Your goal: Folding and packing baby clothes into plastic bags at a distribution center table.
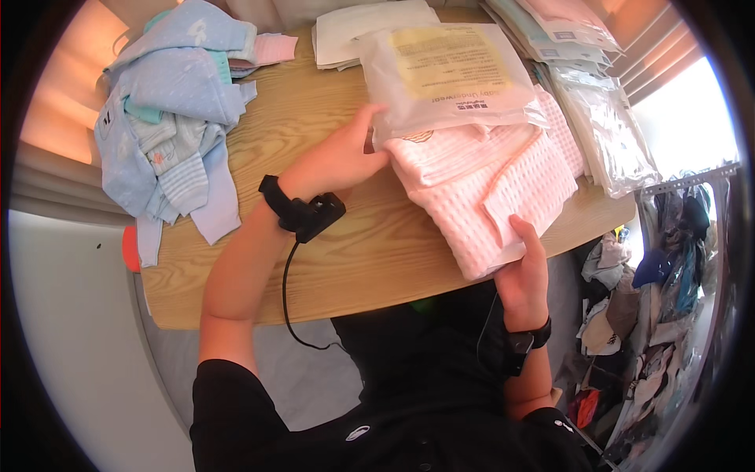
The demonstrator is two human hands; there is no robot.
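Observation:
A folded pink textured baby garment (491, 193) lies on the wooden table, its far end covered by or inside the mouth of a frosted plastic bag (440, 82) with a yellow panel. My left hand (346, 157) is at the bag's near left corner, thumb and fingers closing on its edge beside the garment. My right hand (523, 271) grips the garment's near edge at the table's front, thumb on top and fingers hidden beneath. Each wrist wears a black strap with a small device.
A heap of pale blue baby clothes (177, 118) sits at the table's left. White flat sheets or bags (366, 31) lie at the back. Packaged garments in clear bags (594, 118) are stacked along the right. Below right hangs an organizer with caps and clothing (653, 315). A cable runs from my left wrist.

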